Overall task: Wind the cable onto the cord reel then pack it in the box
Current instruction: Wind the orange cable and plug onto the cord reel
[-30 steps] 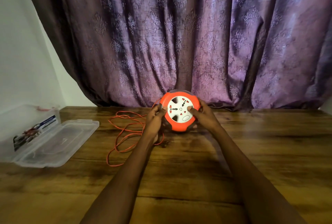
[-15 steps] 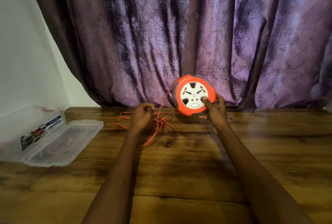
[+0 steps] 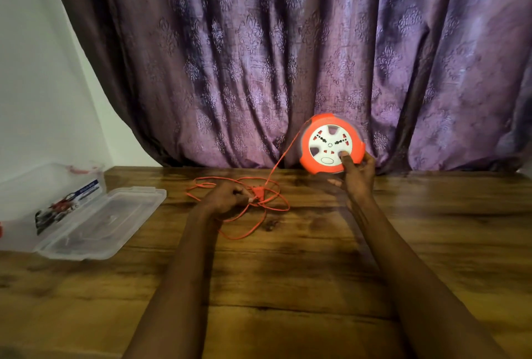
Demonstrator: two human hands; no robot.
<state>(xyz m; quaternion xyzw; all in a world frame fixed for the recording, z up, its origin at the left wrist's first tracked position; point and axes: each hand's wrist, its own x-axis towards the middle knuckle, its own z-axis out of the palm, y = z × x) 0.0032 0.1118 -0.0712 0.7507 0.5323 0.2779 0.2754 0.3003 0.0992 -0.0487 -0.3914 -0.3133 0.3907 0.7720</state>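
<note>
An orange cord reel (image 3: 326, 131) with a white socket face is held upright above the table's far edge. My right hand (image 3: 357, 178) grips its lower right rim, thumb pressed on the white face. A thin orange cable (image 3: 270, 206) runs taut from the reel's left side down to a loose tangle on the table. My left hand (image 3: 227, 197) pinches the cable at that tangle, fingers curled. A clear plastic box (image 3: 31, 186) stands at the far left, its lid (image 3: 103, 223) lying open on the table.
A purple patterned curtain (image 3: 259, 56) hangs right behind the table's far edge. The wooden table (image 3: 288, 286) stretches wide in front of my arms. A white wall (image 3: 34, 70) stands at the left behind the box.
The reel went from the table between both hands up and to the right in my right hand. My left hand let go of the reel and took hold of the cable.
</note>
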